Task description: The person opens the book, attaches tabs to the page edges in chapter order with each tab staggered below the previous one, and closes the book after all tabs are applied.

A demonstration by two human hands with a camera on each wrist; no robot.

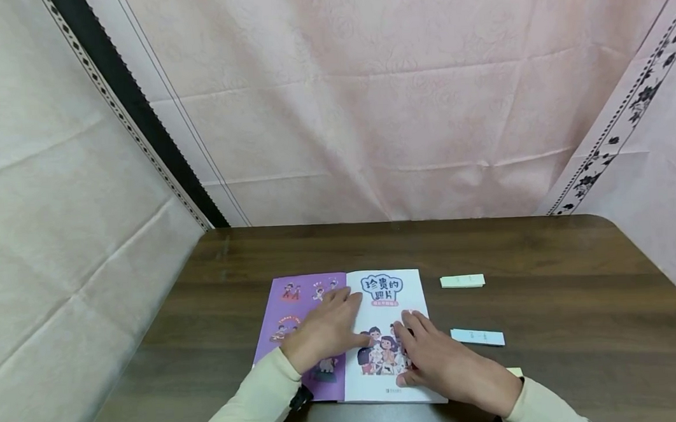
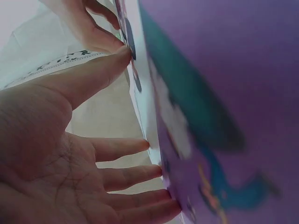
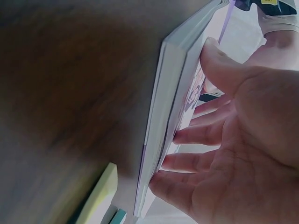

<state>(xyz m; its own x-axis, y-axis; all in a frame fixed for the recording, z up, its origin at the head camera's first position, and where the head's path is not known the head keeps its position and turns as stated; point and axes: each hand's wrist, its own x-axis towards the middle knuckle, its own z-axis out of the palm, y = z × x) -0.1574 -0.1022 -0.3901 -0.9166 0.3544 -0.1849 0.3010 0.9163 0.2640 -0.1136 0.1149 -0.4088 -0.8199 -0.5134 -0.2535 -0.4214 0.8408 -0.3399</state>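
An open book [image 1: 378,316] lies flat on the wooden table, a purple illustrated page on its left and a white title page with cartoon children on its right. Across the inner fold rests my left hand [image 1: 328,326], its fingertips and thumb touching the pages; in the left wrist view these fingers [image 2: 126,178] look fairly straight. My right hand [image 1: 446,361] touches the white page near its right edge, fingers extended. The right wrist view shows that hand's fingertips on the page, above the thick page block [image 3: 163,107]. Neither hand grips anything.
Right of the book lie a pale green paper pad [image 1: 462,281], a light blue one [image 1: 478,337] and a yellow one [image 1: 515,372], partly hidden by the right wrist. The wooden table [image 1: 207,345] meets a pale cloth backdrop [image 1: 379,119] at its far edge.
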